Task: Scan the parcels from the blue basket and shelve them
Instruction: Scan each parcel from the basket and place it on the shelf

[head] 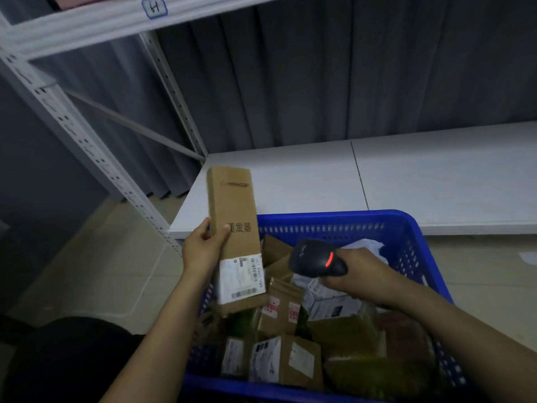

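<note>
Brown cardboard makes up the long, narrow box (232, 205) that the left hand (203, 245) holds upright above the near-left part of the blue perforated plastic basket (348, 221). The thumb is pressed on the box's front face and the other fingers are wrapped round its left edge. A white printed shipping label (241, 279) covers the lower end of the box, just below the hand; dark printed characters sit beside the thumb.

The right hand (360, 274) is over the basket, its fingers curled tight round the grip of a black handheld barcode scanner (315, 258). The scanner's head points left toward the labelled end of the box — near it, not touching — and a red light glows on its top.

Inside the basket lie many parcels: small brown cardboard boxes with white labels (283, 308), white packets and dull greenish-brown bags (345, 335), piled against one another.

Beyond the basket's far rim runs a low white shelf board (319, 175). A pale grey perforated metal upright (72, 129) rises at the left to an upper shelf (87, 27) carrying a small handwritten tag (155, 7). Dark grey pleated curtain (319, 68) hangs behind.
</note>
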Demonstrator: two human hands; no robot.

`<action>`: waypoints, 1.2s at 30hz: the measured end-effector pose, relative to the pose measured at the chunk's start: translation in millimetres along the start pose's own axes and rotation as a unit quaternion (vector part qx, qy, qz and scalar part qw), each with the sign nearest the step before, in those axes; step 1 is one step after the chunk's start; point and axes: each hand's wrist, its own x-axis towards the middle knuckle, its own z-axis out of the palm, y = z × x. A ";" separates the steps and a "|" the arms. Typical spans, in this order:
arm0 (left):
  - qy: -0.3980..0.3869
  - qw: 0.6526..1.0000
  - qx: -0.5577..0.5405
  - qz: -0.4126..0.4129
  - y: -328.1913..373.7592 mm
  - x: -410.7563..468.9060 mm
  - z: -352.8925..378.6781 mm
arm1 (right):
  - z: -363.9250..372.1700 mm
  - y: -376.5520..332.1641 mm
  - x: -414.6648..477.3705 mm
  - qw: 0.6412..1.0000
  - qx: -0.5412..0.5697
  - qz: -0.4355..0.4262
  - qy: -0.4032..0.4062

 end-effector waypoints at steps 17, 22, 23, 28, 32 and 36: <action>-0.107 0.988 0.113 0.015 -8.2 23.5 6.8 | 4.1 -17.4 -9.7 0.990 -0.083 -0.063 -0.095; -0.107 0.989 0.101 0.016 -6.4 23.8 8.7 | 2.2 -18.4 -8.1 0.989 -0.076 -0.077 -0.098; -0.107 0.989 0.098 0.014 -5.7 23.7 8.9 | 2.2 -17.7 -7.7 0.990 -0.069 -0.080 -0.096; -0.095 0.992 0.079 0.017 3.2 21.3 6.4 | -2.9 -20.4 -10.3 0.992 -0.054 -0.069 -0.086; -0.080 0.996 0.025 0.018 25.8 17.1 3.0 | -12.3 -29.5 -17.6 0.999 -0.003 -0.047 -0.026; -0.074 0.995 -0.070 0.000 63.7 7.4 3.9 | -21.8 -38.2 -33.5 0.986 0.145 -0.034 0.078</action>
